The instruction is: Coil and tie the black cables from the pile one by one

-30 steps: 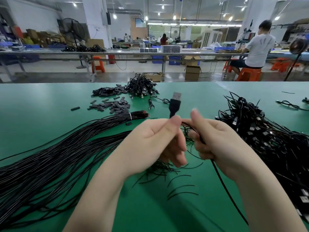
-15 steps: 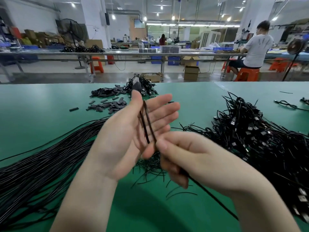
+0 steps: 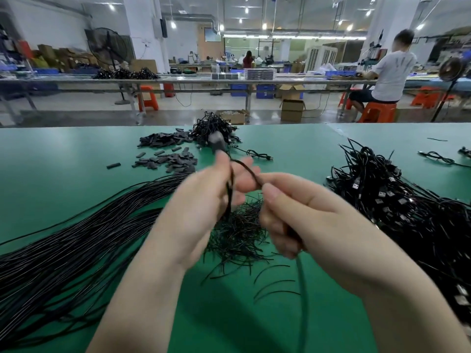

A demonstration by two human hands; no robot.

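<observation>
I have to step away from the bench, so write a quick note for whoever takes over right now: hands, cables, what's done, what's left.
Left hand: holds the plug end of one black cable, plug sticking up past the fingers.
Right hand: pinches the same cable just past a small loop; the rest trails down off the table edge.
Loose cables: long bundle on the left of the green table.
Short ties: heap under the hands.
Tangled heap of cables: on the right.
Done: first loop only, motion-blurred.
Left: finish coiling, tie it, then take the next cable.
</observation>
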